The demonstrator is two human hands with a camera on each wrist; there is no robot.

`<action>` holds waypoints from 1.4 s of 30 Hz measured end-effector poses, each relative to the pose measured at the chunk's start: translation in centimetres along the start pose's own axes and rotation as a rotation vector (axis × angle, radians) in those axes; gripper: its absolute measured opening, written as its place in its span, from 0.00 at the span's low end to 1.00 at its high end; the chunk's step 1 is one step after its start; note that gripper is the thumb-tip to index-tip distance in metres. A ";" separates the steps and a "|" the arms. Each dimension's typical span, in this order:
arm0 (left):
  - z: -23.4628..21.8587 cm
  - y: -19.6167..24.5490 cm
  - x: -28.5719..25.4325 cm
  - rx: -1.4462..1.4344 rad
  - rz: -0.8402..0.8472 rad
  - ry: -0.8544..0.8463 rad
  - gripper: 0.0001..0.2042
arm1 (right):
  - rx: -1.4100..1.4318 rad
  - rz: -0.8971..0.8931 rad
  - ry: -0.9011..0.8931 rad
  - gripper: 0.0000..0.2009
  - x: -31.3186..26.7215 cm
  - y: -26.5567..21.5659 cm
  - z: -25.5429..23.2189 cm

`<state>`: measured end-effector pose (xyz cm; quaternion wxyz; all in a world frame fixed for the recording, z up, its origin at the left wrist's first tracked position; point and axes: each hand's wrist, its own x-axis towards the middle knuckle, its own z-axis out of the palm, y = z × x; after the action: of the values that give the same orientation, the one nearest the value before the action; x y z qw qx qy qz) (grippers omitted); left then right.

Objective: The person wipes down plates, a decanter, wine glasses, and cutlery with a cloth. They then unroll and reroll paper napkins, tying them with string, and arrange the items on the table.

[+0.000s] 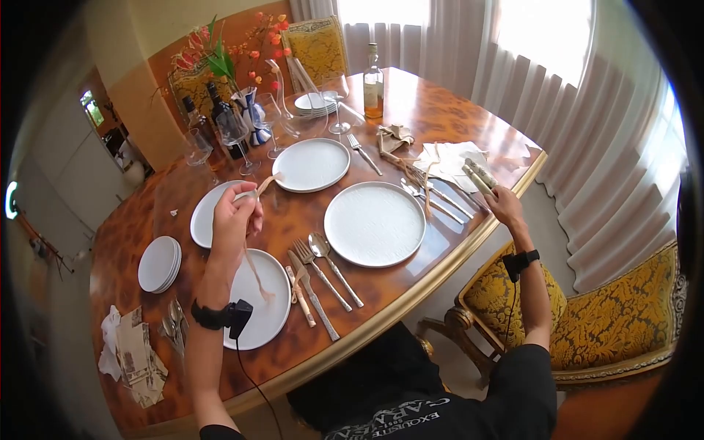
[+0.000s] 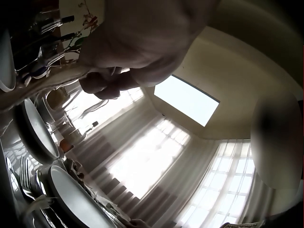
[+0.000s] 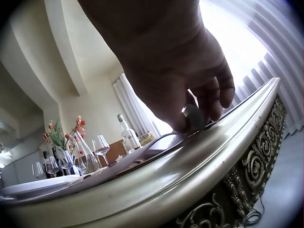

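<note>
My left hand (image 1: 238, 213) is raised over the plates on the left, pinching a thin peach ribbon (image 1: 255, 270) between thumb and fingers. One ribbon end sticks out to the right, and the other hangs over the near plate (image 1: 265, 323). The left wrist view shows the ribbon (image 2: 45, 84) running out from the fingertips. At the table's right edge, my right hand (image 1: 506, 208) grips a rolled, printed napkin (image 1: 478, 174). Its pale end (image 3: 194, 118) shows between thumb and fingers in the right wrist view. White crumpled paper (image 1: 447, 160) lies just beyond the roll.
A large plate (image 1: 375, 224) sits centrally, with forks, knives and spoons (image 1: 334, 271) beside it. A tied roll (image 1: 301, 297) lies near that cutlery. Wine glasses (image 1: 233, 132), bottles and a glass decanter stand farther back. Printed napkins (image 1: 141, 359) lie at left; a chair (image 1: 616, 315) stands right.
</note>
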<state>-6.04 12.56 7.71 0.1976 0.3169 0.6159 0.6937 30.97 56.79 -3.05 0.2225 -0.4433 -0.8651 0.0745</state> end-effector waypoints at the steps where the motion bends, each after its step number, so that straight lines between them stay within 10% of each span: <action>1: 0.2 -0.4 0.9 -0.002 0.000 0.022 0.11 | 0.056 -0.010 0.022 0.16 -0.2 -0.8 -0.7; 7: 1.4 -3.4 3.5 -0.264 -0.093 0.094 0.17 | 0.369 -0.131 0.036 0.16 -2.5 -6.5 -4.9; 13: -0.2 -9.4 3.5 0.437 -0.070 0.006 0.30 | 0.696 -0.311 -0.131 0.15 -5.3 -13.8 -6.9; 21: 3.7 2.6 -4.9 0.076 0.044 -0.260 0.27 | 0.977 -0.695 -0.348 0.15 -7.2 -31.9 -2.9; 25: 2.2 2.8 -5.1 0.286 0.412 0.064 0.21 | 0.954 -0.889 -0.300 0.13 -8.5 -39.8 -1.8; 42: -1.8 3.9 -3.6 0.650 0.393 0.436 0.19 | 0.681 -1.094 -0.175 0.09 -7.0 -44.8 -2.2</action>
<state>-4.23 8.20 10.72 -0.1827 0.3201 0.7577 0.5386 2.64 24.29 11.33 0.2853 0.1643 -0.9088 0.2562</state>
